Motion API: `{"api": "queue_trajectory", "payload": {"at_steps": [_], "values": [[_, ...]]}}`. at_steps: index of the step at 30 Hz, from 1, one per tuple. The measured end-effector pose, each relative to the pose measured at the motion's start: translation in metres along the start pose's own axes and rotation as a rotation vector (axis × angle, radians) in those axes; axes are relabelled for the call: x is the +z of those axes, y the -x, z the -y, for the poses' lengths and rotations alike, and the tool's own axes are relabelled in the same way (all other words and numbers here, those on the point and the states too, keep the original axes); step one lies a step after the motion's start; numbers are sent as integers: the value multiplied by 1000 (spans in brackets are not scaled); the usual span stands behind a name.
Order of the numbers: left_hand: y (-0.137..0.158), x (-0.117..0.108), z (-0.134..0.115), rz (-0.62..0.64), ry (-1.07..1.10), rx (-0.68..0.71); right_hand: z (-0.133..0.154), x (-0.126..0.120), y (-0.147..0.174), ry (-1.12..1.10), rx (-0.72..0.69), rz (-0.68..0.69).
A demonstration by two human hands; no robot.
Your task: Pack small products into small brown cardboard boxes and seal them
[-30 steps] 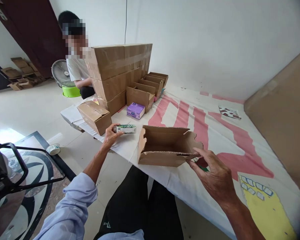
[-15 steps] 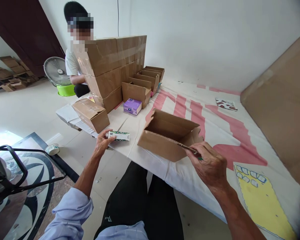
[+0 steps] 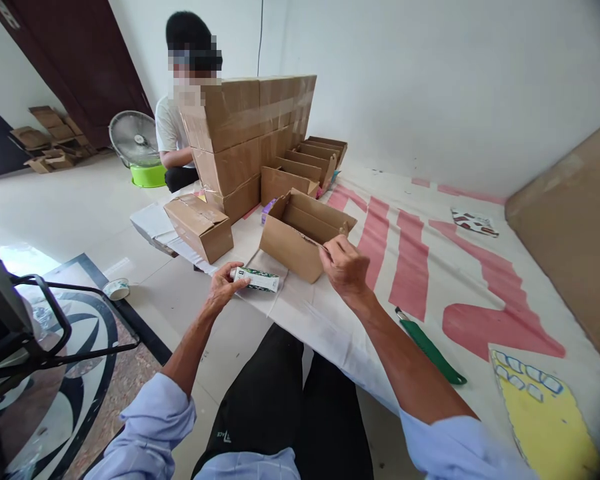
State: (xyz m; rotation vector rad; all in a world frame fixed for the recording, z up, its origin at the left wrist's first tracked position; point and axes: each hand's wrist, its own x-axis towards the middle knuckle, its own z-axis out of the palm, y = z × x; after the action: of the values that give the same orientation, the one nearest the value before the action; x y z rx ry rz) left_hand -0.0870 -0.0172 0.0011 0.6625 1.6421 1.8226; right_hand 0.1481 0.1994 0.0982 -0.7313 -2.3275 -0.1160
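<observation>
- The left hand point(image 3: 223, 285) pinches the near end of a small green-and-white carton point(image 3: 258, 279), thumb and fingers closed on it; the carton lies flat on the white sheet, just left of the right hand
- The right hand point(image 3: 345, 265) grips the near wall of the open cardboard box point(image 3: 300, 233), fingers curled over the edge; the box is tilted, its mouth facing up and away
- To do it well, I judge the box should be held steady with its mouth clear, and the carton lifted level and fed in lengthwise
- A green knife point(image 3: 430, 347) lies right of the right forearm, apart from both hands
- Beyond the left hand stands a closed small box point(image 3: 200, 227); farther off, a taped stack of boxes point(image 3: 250, 133), open boxes in a row point(image 3: 305, 163), and a seated person point(image 3: 173, 133) behind them; these crowd the far side
</observation>
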Motion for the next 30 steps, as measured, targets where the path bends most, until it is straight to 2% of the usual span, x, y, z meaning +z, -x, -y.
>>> {"api": "queue_trajectory", "payload": {"at_steps": [6,8,10,12,15,18,23,27,30], "values": [[-4,5,4,31,9,7,36,42,-55,-17,17,133],[-7,8,4,29,20,13,46,47,-60,-60,6,170],[-10,10,4,15,29,14,52,47,-54,-137,-31,149],[-12,12,5,1,28,11,51,44,-36,-220,-52,75],[-16,16,7,0,32,5,40,39,9,-297,-7,-1],[-29,23,6,-18,53,26,23,38,64,-333,56,25],[-73,42,-2,-66,56,112,-3,42,136,-367,129,60],[-98,56,-2,-200,-183,216,-12,43,159,-356,177,63],[-98,61,4,-294,-316,269,-12,43,162,-330,193,71]]}}
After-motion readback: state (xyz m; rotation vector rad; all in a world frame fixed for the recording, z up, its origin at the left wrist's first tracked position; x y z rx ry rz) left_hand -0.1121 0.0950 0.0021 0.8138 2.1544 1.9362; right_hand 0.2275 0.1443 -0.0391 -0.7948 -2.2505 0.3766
